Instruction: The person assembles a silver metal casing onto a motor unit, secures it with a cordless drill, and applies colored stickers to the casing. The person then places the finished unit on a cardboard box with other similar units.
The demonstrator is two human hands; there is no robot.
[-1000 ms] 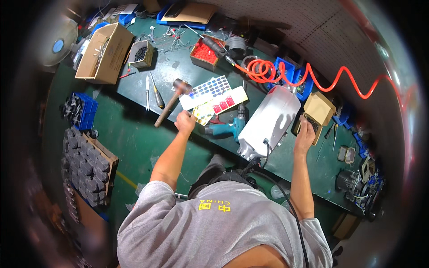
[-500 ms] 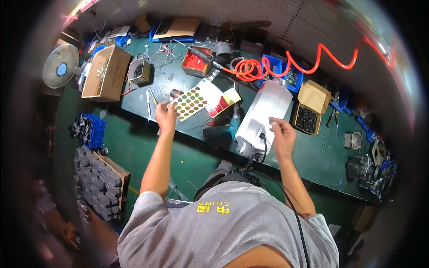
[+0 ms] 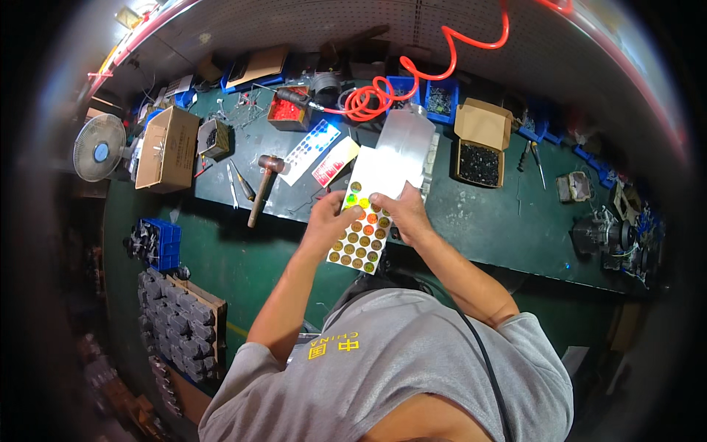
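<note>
A white sheet of round shiny stickers (image 3: 353, 255) hangs tilted over the bench's front edge, in front of my body. My left hand (image 3: 325, 221) grips its left side, thumb on top. My right hand (image 3: 409, 216) is closed at the opposite side, its thumb pressed beside a sticker in the upper rows; its other fingers are mostly hidden. Behind the sheet lies a silver metal housing (image 3: 410, 136), partly covered by it. To the left, on the bench, are a sheet with red labels (image 3: 333, 166), a sheet with blue stickers (image 3: 313, 147) and a mallet (image 3: 264, 184).
A box of red parts (image 3: 288, 112) stands at the back, near a coiled red air hose (image 3: 368, 103). An open carton of black parts (image 3: 479, 163) sits right of the housing. Farther left are a cardboard box (image 3: 168, 151) and a fan (image 3: 101, 151).
The round-sticker sheet has been lifted off the bench and brought rightward in front of me. My right hand has moved left from the housing onto the sheet. The mallet is now uncovered.
</note>
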